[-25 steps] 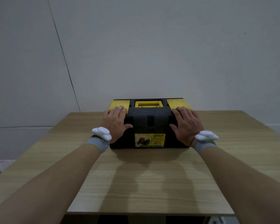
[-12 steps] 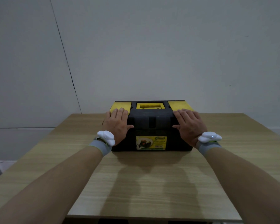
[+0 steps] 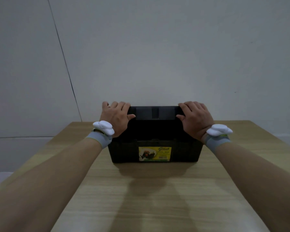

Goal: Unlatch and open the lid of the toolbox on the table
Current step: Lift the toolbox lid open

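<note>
Left hand, right hand gripping raised lid

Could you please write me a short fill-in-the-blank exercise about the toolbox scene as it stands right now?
1. The lid of the toolbox is tilted ____ from the base.
2. The left hand and right hand each have a grip on one ____ of the lid.
3. The yellow label is on the toolbox's ____ face.
4. The toolbox stands on a ____ table.

Missing words: up; end; front; wooden
</note>
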{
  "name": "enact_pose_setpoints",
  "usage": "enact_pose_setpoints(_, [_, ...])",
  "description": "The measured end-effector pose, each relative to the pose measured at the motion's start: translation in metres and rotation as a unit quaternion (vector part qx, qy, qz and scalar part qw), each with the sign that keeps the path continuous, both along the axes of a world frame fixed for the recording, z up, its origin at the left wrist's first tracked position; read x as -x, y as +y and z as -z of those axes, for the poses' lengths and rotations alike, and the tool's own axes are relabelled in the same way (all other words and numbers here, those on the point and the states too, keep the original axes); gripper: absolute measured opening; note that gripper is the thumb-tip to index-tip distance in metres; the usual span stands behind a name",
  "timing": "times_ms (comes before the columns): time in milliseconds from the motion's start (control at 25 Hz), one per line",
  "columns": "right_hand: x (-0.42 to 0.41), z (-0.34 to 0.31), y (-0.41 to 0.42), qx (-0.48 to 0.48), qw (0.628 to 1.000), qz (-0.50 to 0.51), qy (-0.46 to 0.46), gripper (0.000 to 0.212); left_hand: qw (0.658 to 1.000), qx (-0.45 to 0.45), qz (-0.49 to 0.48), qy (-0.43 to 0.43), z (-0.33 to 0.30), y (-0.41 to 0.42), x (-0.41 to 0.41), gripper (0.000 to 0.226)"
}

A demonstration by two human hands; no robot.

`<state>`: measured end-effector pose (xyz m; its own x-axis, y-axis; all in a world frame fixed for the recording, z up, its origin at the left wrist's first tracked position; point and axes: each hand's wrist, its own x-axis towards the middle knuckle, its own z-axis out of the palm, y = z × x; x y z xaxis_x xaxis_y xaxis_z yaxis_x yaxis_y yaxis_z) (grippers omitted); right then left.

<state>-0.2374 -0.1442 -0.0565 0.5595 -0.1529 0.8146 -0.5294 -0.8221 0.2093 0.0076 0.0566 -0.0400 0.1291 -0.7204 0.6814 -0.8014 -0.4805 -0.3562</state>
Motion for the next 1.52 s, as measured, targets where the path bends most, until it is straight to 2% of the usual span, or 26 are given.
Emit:
enact_pose_setpoints(280, [-0.013, -0.035, 0.012, -0.045, 0.999, 0.023, -0.005, 0.04, 0.999, 0.022, 0.035, -0.003, -0.033, -0.009, -0.009, 0.05])
enact_pose_setpoints(600, [-0.05, -0.06, 0.037, -0.007, 0.998, 0.056, 0.035, 0.059, 1.0, 0.009, 0.024, 0.008, -0.073, -0.023, -0.016, 0.055])
enact_pose_setpoints(720, [-0.06, -0.065, 0.032, 0.005, 0.996, 0.08, 0.033, 0.047, 1.0, 0.012, 0.022, 0.005, -0.078, -0.026, -0.021, 0.055])
enact_pose_setpoints(920, [-0.067, -0.077, 0.021, 0.015, 0.995, 0.088, 0.053, 0.047, 0.996, 0.083, -0.009, -0.005, -0.078, -0.026, -0.03, 0.06])
enact_pose_setpoints(1080, [-0.073, -0.083, 0.017, 0.002, 0.994, 0.092, 0.056, 0.049, 0.977, 0.205, 0.009, 0.061, -0.068, -0.024, -0.045, 0.064])
enact_pose_setpoints(1240, [-0.083, -0.087, 0.012, -0.015, 0.994, 0.099, 0.047, 0.049, 0.928, 0.314, 0.109, 0.166, -0.055, -0.03, -0.053, 0.073])
enact_pose_setpoints(1400, [-0.086, -0.088, 0.006, -0.014, 0.995, 0.095, 0.038, 0.047, 0.895, 0.342, 0.152, 0.243, -0.041, -0.033, -0.059, 0.087])
enact_pose_setpoints(1520, [-0.088, -0.088, 0.005, -0.017, 0.995, 0.089, 0.036, 0.048, 0.89, 0.324, 0.128, 0.293, -0.023, -0.034, -0.062, 0.1])
